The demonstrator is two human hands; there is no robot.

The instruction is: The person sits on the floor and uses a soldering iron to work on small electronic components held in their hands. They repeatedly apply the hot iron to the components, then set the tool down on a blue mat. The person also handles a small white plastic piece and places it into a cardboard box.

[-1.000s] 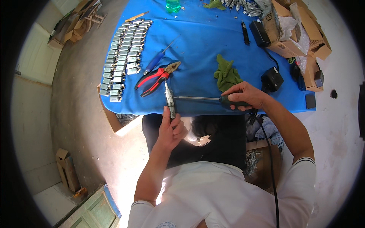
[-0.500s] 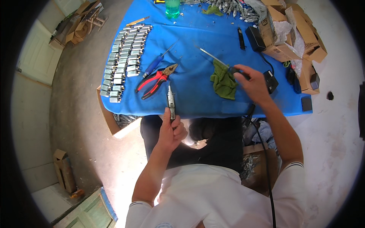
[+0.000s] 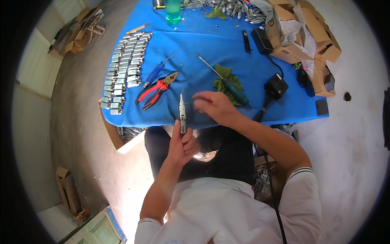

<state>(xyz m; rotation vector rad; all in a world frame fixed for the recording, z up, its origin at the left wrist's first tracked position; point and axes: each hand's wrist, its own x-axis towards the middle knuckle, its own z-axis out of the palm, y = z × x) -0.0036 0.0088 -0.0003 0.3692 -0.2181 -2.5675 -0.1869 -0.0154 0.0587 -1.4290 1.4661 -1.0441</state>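
Note:
My left hand [image 3: 183, 147] is closed around the lower end of a slim white-and-grey device [image 3: 182, 110] with a thin metal shaft on top, held upright at the table's front edge. Just right of it, my right hand [image 3: 217, 106] reaches in with nothing held, fingers apart and bent, not touching the device. A screwdriver with a dark green handle [image 3: 236, 92] lies across a crumpled green cloth [image 3: 222, 72] beyond that hand. Left of the device are red-and-black pliers [image 3: 159, 89] and a blue-handled screwdriver [image 3: 154, 75].
Rows of small silvery parts [image 3: 121, 73] line the left of the blue-covered table [image 3: 183, 44]. At the back stand a green bottle [image 3: 173, 14] and a pile of grey parts [image 3: 239, 9]. A black adapter [image 3: 276, 86] and cardboard boxes [image 3: 290, 51] are on the right.
My right hand has let go of the screwdriver, which now lies on the green cloth, and has moved left toward the device. My left hand keeps its hold. The view has shifted slightly.

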